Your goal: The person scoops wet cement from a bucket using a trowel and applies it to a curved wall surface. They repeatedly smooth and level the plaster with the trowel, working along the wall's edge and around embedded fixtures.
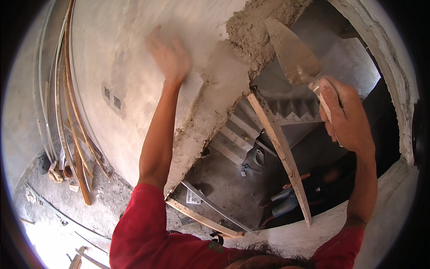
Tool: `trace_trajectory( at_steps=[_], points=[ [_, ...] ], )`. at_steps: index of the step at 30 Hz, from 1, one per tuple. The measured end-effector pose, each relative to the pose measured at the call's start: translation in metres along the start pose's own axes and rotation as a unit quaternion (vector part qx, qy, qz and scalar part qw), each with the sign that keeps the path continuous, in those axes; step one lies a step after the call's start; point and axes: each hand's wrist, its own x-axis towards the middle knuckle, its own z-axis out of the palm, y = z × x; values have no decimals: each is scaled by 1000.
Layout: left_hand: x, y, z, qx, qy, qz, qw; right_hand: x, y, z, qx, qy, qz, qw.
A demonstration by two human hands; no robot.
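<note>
My right hand [345,112] is closed round the pale handle of a trowel [293,54]. Its broad blade is smeared with mortar and points up and left, with the tip at the edge of a rough patch of wet mortar [248,33]. That mortar covers the corner where the wall meets the opening. My left hand [169,56], slightly blurred, lies against the smooth plastered wall [134,85] with its fingers spread and nothing in it. Below the mortar, a rough unplastered strip [215,107] runs down the wall's edge.
A wooden plank [284,152] slants across the opening, with concrete stairs [233,139] beyond. Lower down, another person [286,201] in jeans is in shadow. Long strips and poles [67,89] lean at the left. A recessed electrical box [112,97] sits in the wall.
</note>
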Motion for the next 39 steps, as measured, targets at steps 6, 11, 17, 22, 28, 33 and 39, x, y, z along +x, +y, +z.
trace_trajectory(
  at_steps=[6, 11, 17, 22, 28, 33, 39],
  points=[
    [0, -6, 0, -14, 12, 3, 1000, -4, 5, 15, 32, -77, 15, 996],
    [0, -5, 1, -11, 18, 22, 1000, -2, 26, 37, -72, -67, -105, 990],
    [1, -11, 1, -3, 18, 41, 999, -9, 28, 42, -108, -96, -89, 985],
    [0, -11, 4, 8, 22, 22, 999, -13, 18, 32, -215, -66, -134, 965],
    [2, -7, 1, -18, 27, 23, 999, -17, 0, -6, -397, 136, -168, 892],
    [2, -11, 2, -14, 35, 38, 999, -10, -15, -11, -458, 137, -127, 869],
    [-1, -25, 2, -84, 26, 21, 996, -26, -23, -17, -416, 91, -146, 893]
  ],
)
